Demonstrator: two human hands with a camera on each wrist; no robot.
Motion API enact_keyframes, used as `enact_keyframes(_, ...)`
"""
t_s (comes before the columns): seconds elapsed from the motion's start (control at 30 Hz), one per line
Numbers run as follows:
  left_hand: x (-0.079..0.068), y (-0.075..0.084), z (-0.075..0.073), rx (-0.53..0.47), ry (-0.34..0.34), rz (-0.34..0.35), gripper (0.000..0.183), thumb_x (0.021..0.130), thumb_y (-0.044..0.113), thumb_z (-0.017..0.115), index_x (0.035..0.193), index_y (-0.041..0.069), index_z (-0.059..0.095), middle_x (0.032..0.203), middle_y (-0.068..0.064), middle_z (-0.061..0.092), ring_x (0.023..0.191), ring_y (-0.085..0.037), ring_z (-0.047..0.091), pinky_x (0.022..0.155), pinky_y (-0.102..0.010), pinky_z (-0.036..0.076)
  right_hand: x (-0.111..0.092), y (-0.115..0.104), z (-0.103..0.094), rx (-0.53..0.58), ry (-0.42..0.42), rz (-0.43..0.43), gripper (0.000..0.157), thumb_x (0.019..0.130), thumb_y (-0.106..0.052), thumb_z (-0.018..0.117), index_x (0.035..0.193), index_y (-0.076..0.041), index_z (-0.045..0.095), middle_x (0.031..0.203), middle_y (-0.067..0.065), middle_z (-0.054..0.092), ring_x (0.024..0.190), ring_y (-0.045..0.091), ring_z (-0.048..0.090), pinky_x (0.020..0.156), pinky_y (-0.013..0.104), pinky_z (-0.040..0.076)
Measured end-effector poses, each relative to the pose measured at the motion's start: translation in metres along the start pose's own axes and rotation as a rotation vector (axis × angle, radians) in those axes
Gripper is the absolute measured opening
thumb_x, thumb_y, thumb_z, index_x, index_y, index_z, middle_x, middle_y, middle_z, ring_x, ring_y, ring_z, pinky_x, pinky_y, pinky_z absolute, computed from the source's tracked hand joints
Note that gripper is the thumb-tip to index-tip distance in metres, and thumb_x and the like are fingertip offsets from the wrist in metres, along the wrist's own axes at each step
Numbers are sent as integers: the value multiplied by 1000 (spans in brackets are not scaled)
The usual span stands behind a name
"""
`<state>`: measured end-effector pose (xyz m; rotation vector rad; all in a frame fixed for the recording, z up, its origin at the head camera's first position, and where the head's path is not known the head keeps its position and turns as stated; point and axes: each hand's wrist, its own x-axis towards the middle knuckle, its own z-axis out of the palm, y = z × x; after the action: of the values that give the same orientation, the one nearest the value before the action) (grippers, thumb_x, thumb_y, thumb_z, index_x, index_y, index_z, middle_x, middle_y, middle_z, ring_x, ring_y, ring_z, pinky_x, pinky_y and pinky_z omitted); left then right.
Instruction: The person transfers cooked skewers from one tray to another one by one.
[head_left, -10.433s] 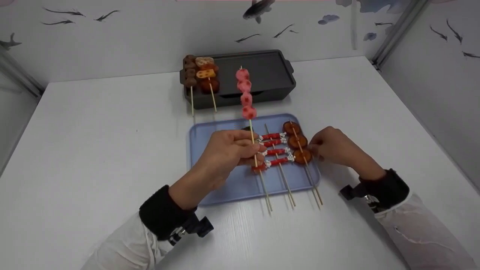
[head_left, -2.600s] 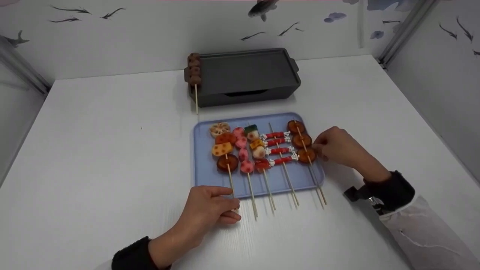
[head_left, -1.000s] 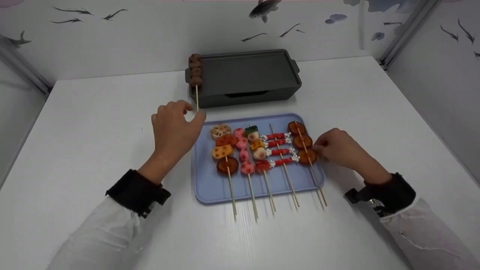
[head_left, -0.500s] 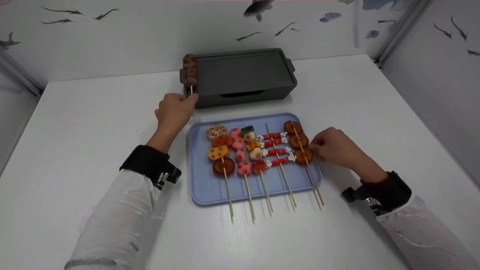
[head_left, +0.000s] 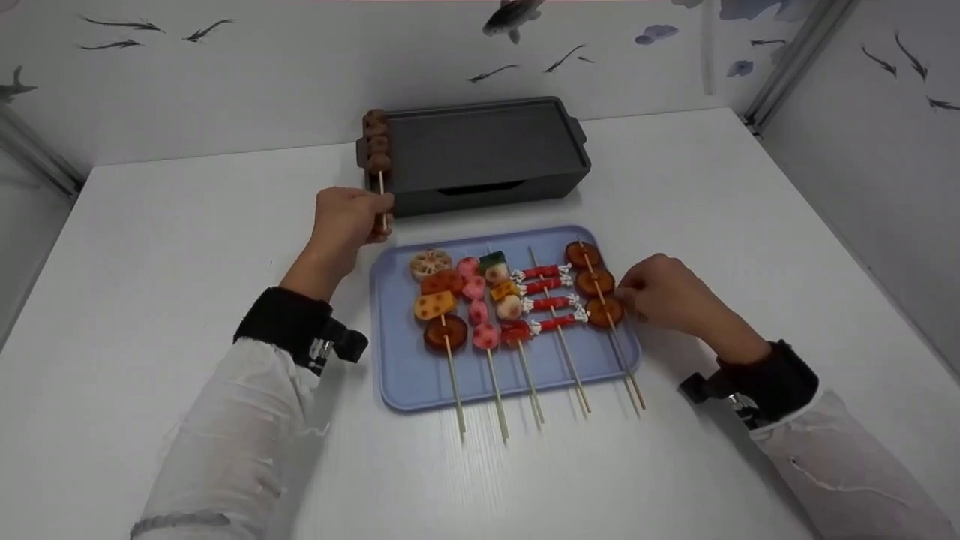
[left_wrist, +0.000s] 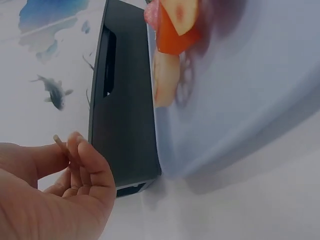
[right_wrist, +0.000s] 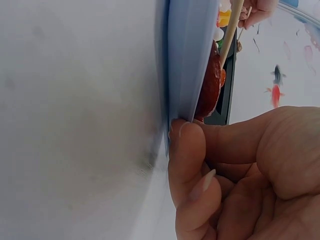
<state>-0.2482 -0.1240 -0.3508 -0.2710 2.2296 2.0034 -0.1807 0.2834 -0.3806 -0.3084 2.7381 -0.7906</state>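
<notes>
My left hand (head_left: 346, 221) pinches the stick of a skewer of brown balls (head_left: 378, 142), which lies along the left end of a black grill (head_left: 480, 146). In the left wrist view the stick's end pokes out between the thumb and fingers (left_wrist: 82, 157). My right hand (head_left: 664, 296) grips the right rim of a blue tray (head_left: 420, 386); the right wrist view shows the thumb and fingers on that rim (right_wrist: 182, 107). On the tray lie a lotus-root mixed skewer (head_left: 435, 305), a pink ball skewer (head_left: 478, 311), a vegetable skewer (head_left: 508, 306), a red candy-shaped skewer (head_left: 553, 303) and a brown-disc skewer (head_left: 595, 282).
The grill stands behind the tray, near the back wall (head_left: 300, 82) with its painted fish. All the tray skewers' sticks stick out over its front rim. White table surface (head_left: 187, 300) lies left of the tray.
The pink ball skewer went from my left hand to the tray, and the lotus-root skewer from the grill to the tray. My left hand then moved up to the brown-ball skewer and took its stick.
</notes>
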Motion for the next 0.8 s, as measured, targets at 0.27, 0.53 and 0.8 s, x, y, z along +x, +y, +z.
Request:
enact_keyframes(0.27,-7,10,-4,-119,30,-63,35,105,16,66,129,-10,66,91,-8,63,73,-13,60,68,-19,53,-1,-1,-1,7,-1,-8,17,101,-5,65,91,2,77,70,5,64,63,19,55,55,32,43)
enact_keyframes(0.53,-29,20,-14,-244,8,-28,21,101,12,71,114,-5,72,89,-9,66,75,-15,63,69,-21,54,-1,-2,-2,0,-1,-13,18,100,-5,65,92,3,78,71,5,64,63,19,56,55,32,45)
enact_keyframes(0.8,-57,20,-20,-296,-29,16,10,101,6,70,95,1,77,84,-7,69,69,-16,62,68,-23,55,1,1,-2,9,-26,6,17,101,-5,64,97,5,77,71,5,66,63,18,58,55,32,46)
